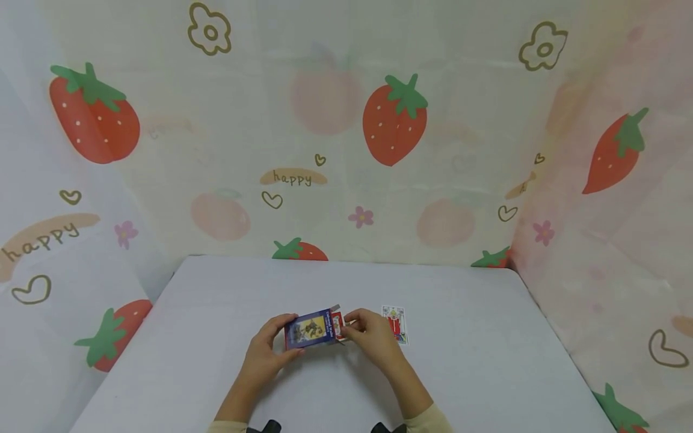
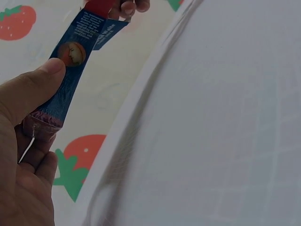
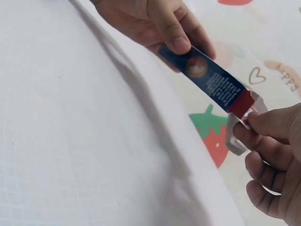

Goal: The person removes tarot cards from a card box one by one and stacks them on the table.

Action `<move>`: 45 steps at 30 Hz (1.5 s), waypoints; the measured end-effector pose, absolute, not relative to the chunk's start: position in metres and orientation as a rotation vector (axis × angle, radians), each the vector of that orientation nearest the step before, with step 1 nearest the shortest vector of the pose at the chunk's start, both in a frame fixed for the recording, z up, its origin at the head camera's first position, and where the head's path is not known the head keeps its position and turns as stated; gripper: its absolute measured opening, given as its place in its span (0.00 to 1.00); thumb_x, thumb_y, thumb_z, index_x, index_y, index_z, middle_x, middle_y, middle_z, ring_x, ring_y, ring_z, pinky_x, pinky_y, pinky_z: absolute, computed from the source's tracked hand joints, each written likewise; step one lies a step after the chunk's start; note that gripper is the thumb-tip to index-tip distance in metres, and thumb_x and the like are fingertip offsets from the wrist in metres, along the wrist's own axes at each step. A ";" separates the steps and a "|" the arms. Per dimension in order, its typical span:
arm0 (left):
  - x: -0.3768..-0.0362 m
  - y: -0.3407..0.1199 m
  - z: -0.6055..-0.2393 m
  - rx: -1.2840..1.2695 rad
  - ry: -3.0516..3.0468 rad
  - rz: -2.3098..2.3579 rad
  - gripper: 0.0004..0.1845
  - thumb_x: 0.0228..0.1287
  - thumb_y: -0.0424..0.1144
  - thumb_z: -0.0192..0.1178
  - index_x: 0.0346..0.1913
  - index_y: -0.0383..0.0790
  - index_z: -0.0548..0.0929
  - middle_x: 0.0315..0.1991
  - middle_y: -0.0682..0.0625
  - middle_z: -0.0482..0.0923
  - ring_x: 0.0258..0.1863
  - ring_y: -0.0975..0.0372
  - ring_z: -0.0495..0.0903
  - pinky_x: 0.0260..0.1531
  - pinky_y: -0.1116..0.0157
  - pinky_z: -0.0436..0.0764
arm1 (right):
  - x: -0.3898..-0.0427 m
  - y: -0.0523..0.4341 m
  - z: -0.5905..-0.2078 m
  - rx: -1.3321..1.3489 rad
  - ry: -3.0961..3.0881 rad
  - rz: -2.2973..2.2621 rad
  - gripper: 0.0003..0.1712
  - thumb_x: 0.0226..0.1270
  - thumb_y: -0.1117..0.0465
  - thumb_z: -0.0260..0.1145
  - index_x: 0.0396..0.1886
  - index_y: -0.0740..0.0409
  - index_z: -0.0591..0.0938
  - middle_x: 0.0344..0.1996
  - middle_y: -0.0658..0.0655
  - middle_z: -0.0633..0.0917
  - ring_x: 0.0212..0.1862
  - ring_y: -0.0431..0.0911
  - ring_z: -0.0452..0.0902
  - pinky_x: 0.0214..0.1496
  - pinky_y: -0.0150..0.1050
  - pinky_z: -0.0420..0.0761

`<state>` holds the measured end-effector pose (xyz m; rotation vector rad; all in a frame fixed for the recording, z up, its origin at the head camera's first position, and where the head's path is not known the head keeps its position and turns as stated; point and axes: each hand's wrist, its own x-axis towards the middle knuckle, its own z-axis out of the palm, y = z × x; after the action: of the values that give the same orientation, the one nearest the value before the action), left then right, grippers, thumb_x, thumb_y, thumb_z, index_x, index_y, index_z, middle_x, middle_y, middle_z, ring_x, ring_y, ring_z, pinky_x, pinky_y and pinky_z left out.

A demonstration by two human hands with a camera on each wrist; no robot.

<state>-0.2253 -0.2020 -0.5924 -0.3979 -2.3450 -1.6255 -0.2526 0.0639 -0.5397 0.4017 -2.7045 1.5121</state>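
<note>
A blue card box [image 1: 307, 329] with a yellow picture on its face is held above the table by my left hand [image 1: 264, 349]. The thumb presses one narrow side in the left wrist view, with fingers on the opposite side. At the box's right end the flaps stand unfolded, and a red-and-white playing card [image 1: 338, 325] sticks partly out. My right hand [image 1: 375, 340] pinches that card's edge between thumb and forefinger; whether it is one card or several, I cannot tell. Another playing card [image 1: 401, 319], white with a red and colourful print, lies on the table beyond my right hand, partly hidden.
The white-covered table [image 1: 476, 361] ends at a back edge. Behind it and at both sides hang cloth walls [image 1: 346, 120] printed with strawberries, flowers and hearts. Two dark objects [image 1: 271, 426] show at the bottom edge by the sleeves.
</note>
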 end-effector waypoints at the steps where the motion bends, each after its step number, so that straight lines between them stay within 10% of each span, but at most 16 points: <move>1: -0.225 -0.201 -0.592 -0.394 -2.343 -1.628 0.40 0.47 0.35 0.81 0.67 0.50 0.77 0.67 0.51 0.76 0.72 0.53 0.70 0.70 0.81 0.60 | -0.253 0.065 -0.539 0.404 -2.711 1.518 0.10 0.64 0.57 0.75 0.44 0.53 0.86 0.26 0.45 0.86 0.29 0.38 0.77 0.26 0.30 0.76; 25: -0.225 -0.195 -0.592 -0.394 -2.306 -1.698 0.41 0.44 0.26 0.80 0.66 0.37 0.76 0.66 0.43 0.76 0.70 0.49 0.71 0.69 0.83 0.61 | -0.258 0.103 -0.525 0.457 -2.644 1.545 0.11 0.67 0.62 0.71 0.48 0.53 0.86 0.31 0.48 0.87 0.32 0.41 0.77 0.29 0.31 0.78; 45: -0.227 -0.200 -0.597 -0.519 -2.262 -1.566 0.42 0.42 0.29 0.82 0.66 0.44 0.78 0.64 0.46 0.77 0.67 0.72 0.70 0.71 0.79 0.63 | -0.267 0.128 -0.504 0.278 -2.539 1.544 0.08 0.68 0.62 0.71 0.46 0.50 0.88 0.32 0.48 0.86 0.34 0.44 0.79 0.33 0.31 0.81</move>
<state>-0.2270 -0.1996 -0.5966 -0.5187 -2.2621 -1.5658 -0.2674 0.1283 -0.5044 0.2775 -2.5386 1.5441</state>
